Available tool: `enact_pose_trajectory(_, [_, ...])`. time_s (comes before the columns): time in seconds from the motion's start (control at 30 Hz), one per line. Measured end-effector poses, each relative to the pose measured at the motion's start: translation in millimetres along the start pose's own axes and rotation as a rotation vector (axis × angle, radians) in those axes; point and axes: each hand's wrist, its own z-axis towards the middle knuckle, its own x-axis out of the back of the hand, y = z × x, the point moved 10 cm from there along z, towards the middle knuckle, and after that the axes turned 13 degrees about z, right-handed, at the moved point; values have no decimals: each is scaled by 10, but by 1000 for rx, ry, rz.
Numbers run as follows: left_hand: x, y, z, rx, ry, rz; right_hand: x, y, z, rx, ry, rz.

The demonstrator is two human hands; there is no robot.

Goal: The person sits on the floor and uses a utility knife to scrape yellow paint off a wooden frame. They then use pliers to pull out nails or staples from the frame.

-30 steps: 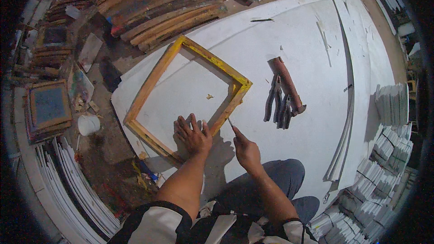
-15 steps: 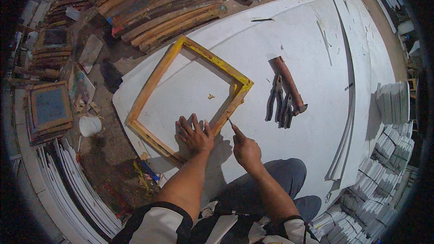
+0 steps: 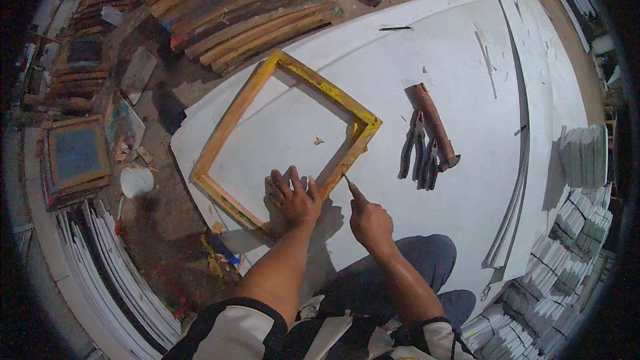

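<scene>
A rectangular wooden frame (image 3: 234,120) with yellow paint along its far right side lies on a white sheet (image 3: 460,227). My left hand (image 3: 293,203) rests over the frame's near corner, fingers spread and palm down, thumb beside the near right bar. In my right hand (image 3: 371,221) is a thin pointed tool (image 3: 348,181), its handle hidden in my fist and my index finger stretched along it. The tip meets the outer edge of that same bar. Whether it is a blade or a spike, I cannot tell. A small yellowish scrap (image 3: 319,141) lies inside the frame.
Right of the frame lie a hammer (image 3: 434,120) and dark-handled pliers (image 3: 415,153). Stacked wooden bars (image 3: 247,7) stand at the far left. A white bucket (image 3: 137,181) and framed screens (image 3: 77,153) are on the left, bundled white strips (image 3: 557,260) at right.
The whole view has shifted slightly, so everything sits a little further right. My hands keep nearly the same places against the frame, the tool's tip still at the bar.
</scene>
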Motion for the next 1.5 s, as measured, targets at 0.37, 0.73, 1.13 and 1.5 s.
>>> enact_pose_trajectory(0.37, [-53,1,-18,-48,215,67,-9,-183,28,66,49,27])
enact_pose_trajectory(0.73, [-141,-8,-17,-21,177,4,-14,21,128,-4,-27,526])
enact_pose_trajectory(1.13, [-87,9,-14,18,3,-51,-593,537,206,-174,-301,1353])
enact_pose_trajectory(1.5, [-10,21,17,12,-29,-88,-602,487,99,-174,-183,1393])
